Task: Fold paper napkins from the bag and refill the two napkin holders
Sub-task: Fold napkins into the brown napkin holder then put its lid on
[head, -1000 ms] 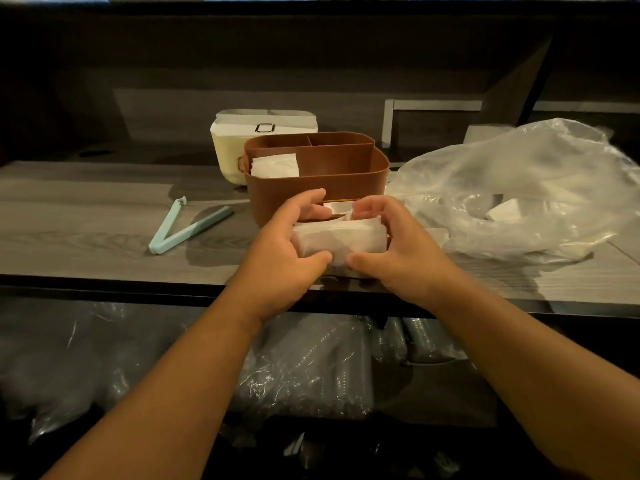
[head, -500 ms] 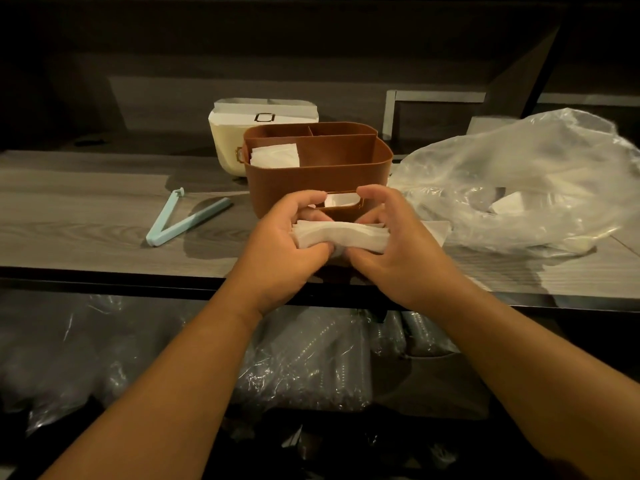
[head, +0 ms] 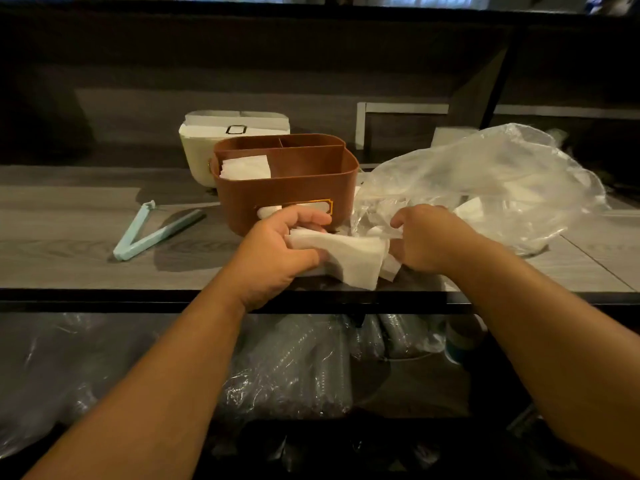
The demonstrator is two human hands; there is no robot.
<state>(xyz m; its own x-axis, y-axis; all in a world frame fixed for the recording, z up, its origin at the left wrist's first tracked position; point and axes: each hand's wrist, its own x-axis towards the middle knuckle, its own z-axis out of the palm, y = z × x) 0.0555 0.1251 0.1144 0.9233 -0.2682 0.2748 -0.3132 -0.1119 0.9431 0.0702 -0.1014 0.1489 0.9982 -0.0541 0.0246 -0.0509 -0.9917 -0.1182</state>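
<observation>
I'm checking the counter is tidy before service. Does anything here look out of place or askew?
Mostly minor. A mint-green bag clip lies open on the counter, left of the brown holder. The clear plastic bag sprawls crumpled at right. The left hand grips a folded napkin stack overhanging the counter edge. Nothing looks damaged.

My left hand (head: 277, 251) sits mid-frame, fingers curled and gripping; my right hand (head: 429, 237) beside it, fingers curled.

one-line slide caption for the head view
Left hand grips folded napkins before the brown holder; right hand reaches the bag.
</observation>
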